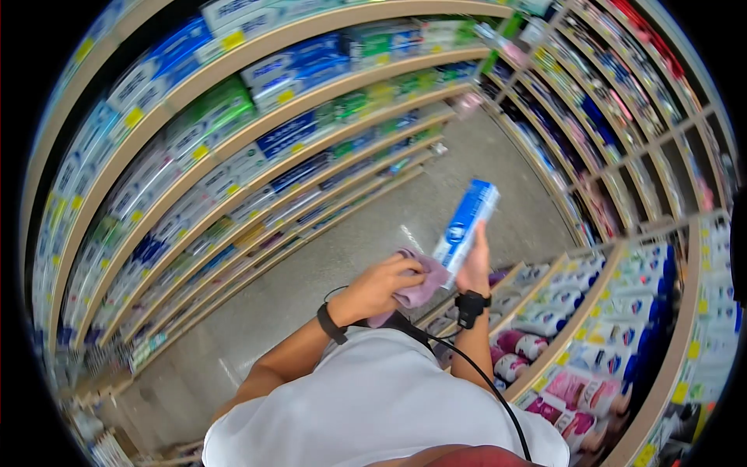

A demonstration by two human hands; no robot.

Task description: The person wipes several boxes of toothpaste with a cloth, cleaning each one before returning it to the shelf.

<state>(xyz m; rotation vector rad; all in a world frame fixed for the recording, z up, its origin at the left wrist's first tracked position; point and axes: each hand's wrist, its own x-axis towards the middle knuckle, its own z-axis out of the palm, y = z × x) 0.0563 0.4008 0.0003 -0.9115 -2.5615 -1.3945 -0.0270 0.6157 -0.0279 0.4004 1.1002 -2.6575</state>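
A long blue and white box [470,222] stands out in front of my body, tilted up to the right. My right hand [476,265] is closed round its lower right side. Bunched in my left hand [386,287] is a mauve cloth [422,282], which lies against or just beside the lower end of the box. The fingers of my left hand rest over the cloth. A dark band is on my left wrist, and a black device is strapped to my right wrist.
Long shelves [257,124] of boxes curve along the left. More shelving [615,117] stands at the upper right. Bottles and pouches fill a shelf [545,360] close on my right. Grey floor [342,231] runs between them. A black cable [489,379] crosses my white shirt [373,397].
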